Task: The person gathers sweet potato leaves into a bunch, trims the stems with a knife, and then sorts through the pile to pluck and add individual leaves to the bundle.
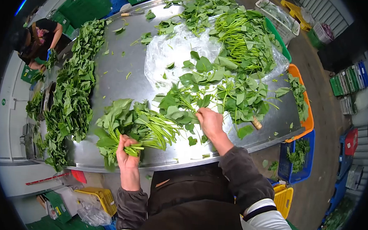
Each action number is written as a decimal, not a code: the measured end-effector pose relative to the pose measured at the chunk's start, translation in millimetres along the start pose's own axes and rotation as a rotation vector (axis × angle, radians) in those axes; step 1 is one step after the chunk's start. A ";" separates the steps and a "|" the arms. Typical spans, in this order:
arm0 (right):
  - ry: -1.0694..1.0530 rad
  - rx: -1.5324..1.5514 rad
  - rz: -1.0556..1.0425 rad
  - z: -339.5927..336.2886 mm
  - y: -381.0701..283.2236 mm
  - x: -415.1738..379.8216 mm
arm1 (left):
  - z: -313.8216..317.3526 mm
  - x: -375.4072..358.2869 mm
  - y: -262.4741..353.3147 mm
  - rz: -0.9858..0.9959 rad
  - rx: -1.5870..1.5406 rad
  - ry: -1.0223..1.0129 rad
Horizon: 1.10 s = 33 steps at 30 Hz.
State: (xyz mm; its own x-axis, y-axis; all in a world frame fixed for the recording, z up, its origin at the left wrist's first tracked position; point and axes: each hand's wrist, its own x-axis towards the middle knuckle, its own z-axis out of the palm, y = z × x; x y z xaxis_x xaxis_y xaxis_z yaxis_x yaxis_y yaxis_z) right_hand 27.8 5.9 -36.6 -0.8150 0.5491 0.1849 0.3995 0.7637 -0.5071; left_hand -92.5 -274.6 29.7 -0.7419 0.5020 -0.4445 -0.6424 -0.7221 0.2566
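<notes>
My left hand (126, 150) grips a bunch of leafy green stalks (130, 124) by the stems, with the leaves fanned out on the steel table (115, 80). My right hand (209, 121) reaches into the loose pile of leafy greens (227, 82) at the table's middle and pinches a stalk there. Clear plastic sheeting (172, 52) lies under that pile.
A long row of sorted greens (73, 92) runs along the table's left side. Another person (40, 38) works at the far left end. Orange (303, 100), blue (296, 156) and yellow crates (283, 197) stand on the floor at right. A knife (131, 14) lies at the far edge.
</notes>
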 end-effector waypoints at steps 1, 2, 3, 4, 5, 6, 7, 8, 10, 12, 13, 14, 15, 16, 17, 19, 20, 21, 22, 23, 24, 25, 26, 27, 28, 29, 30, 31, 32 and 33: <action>0.025 0.157 0.098 -14.0 -8.4 1.1 | 8.6 -2.5 -4.4 0.022 -0.087 0.088; 0.049 0.315 0.192 -28.4 -17.0 2.0 | 9.6 -3.6 -7.5 0.030 -0.095 0.079; -0.045 0.537 0.345 -42.2 -23.4 1.6 | 9.9 -4.9 -9.2 0.058 -0.012 0.084; -0.037 0.534 0.329 -47.9 -26.6 0.3 | 11.2 -5.7 -12.1 0.086 0.069 0.086; -0.116 0.907 0.434 -52.7 -28.9 -1.3 | 14.9 -6.0 -17.0 0.111 0.163 0.113; -0.204 1.278 0.530 -56.7 -31.3 -3.1 | 20.3 -6.6 -24.7 0.102 0.191 0.124; -0.223 1.391 0.531 -58.3 -35.5 -7.0 | 24.4 -7.2 -32.7 0.117 0.258 0.146; -0.251 1.505 0.531 -58.6 -41.5 -10.6 | 27.9 -7.8 -40.2 0.137 0.325 0.174; -0.312 1.636 0.587 -68.5 -60.5 -14.4 | 42.8 -10.1 -55.1 0.141 0.433 0.139; -0.435 1.812 0.520 -55.9 -64.7 -24.1 | 51.6 -7.3 -69.2 0.120 0.489 0.092; -0.512 1.857 0.515 -56.2 -70.9 -26.2 | 58.2 -7.0 -75.2 0.082 0.490 0.077; -0.591 1.902 0.515 -57.9 -79.1 -29.0 | 66.5 -8.4 -80.2 0.044 0.492 0.064; -0.573 1.859 0.574 -58.5 -89.2 -32.2 | 76.2 -10.7 -84.8 0.035 0.513 0.037; -0.594 1.849 0.571 -56.4 -92.0 -33.2 | 71.6 -7.8 -88.6 0.030 0.480 -0.047; -0.638 1.845 0.585 -54.4 -93.7 -34.0 | 76.7 -10.2 -91.4 0.024 0.496 -0.017; -0.711 1.852 0.613 -61.1 -101.3 -32.2 | 83.4 -12.3 -91.3 0.025 0.500 0.022; -0.726 1.843 0.615 -60.0 -101.1 -32.7 | 80.6 -10.5 -91.3 0.010 0.550 0.004; -0.747 1.807 0.617 -58.6 -99.5 -33.9 | 78.5 -9.6 -91.8 -0.005 0.598 -0.015; -0.766 1.773 0.618 -57.9 -98.6 -34.7 | 78.0 -9.6 -91.9 0.000 0.588 -0.009; -0.775 1.765 0.619 -58.6 -99.0 -35.0 | 77.6 -9.5 -91.9 0.017 0.615 -0.002; -0.779 1.682 0.602 -60.0 -99.6 -35.5 | 76.7 -9.9 -92.3 0.034 0.642 0.006; -0.784 1.600 0.582 -60.8 -99.8 -35.6 | 74.6 -9.5 -92.7 0.039 0.633 0.010; -0.793 1.592 0.581 -60.5 -100.4 -35.9 | 71.7 -8.6 -92.8 0.044 0.613 0.014; -0.768 1.532 0.538 -59.8 -101.5 -36.6 | 69.2 -8.0 -93.0 0.049 0.595 0.018; -0.741 1.472 0.494 -59.1 -102.3 -37.3 | 67.5 -7.9 -93.8 0.054 0.590 0.020; -0.747 1.468 0.491 -56.4 -102.3 -38.9 | 65.7 -8.2 -94.6 0.070 0.584 0.034; -0.647 1.343 0.463 -51.3 -100.5 -41.3 | 65.3 -8.9 -95.1 0.086 0.580 0.049; -0.548 1.218 0.434 -45.4 -97.5 -42.8 | 66.8 -10.6 -95.1 0.090 0.575 0.052; -0.554 1.217 0.433 -38.0 -87.2 -42.1 | 70.3 -13.6 -94.3 0.154 0.578 0.086; -0.387 0.937 0.336 -31.1 -69.1 -40.2 | 72.3 -14.9 -93.0 0.214 0.582 0.121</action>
State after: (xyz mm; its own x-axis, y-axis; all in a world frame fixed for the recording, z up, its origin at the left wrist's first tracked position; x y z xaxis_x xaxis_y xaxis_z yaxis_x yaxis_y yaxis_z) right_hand 46.0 -58.4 17.2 -0.8667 0.4122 -0.2809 0.2804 -0.0630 -0.9578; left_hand -35.6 -180.5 74.5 -0.8606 0.2931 -0.4166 -0.5065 -0.4063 0.7605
